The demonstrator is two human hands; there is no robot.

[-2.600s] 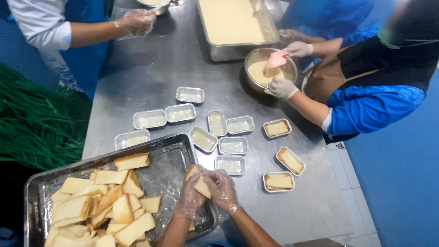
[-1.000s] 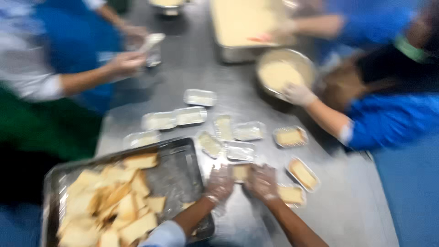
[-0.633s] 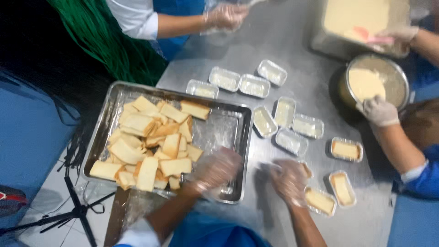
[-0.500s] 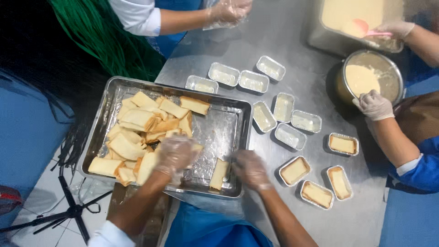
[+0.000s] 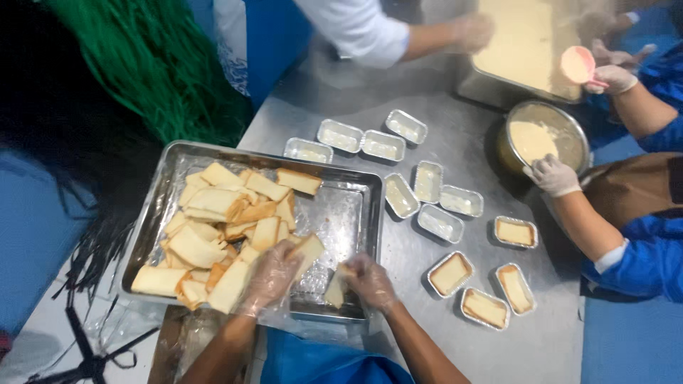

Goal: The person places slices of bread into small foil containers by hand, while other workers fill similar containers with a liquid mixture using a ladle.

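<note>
Both hands have drawn back over the tray (image 5: 359,186), left (image 5: 270,276) and right (image 5: 366,279) each gripping a bread slice (image 5: 333,290).

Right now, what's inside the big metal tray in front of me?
The metal tray holds a pile of bread slices, mostly on its left. The left hand and the right hand each grip a slice there. The tray floor under the pile is covered.

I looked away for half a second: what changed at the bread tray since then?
The left hand has come onto a bread slice in the tray. The right hand now grips another slice at the near rim. The bread pile and the small foil cups stayed put.
</note>
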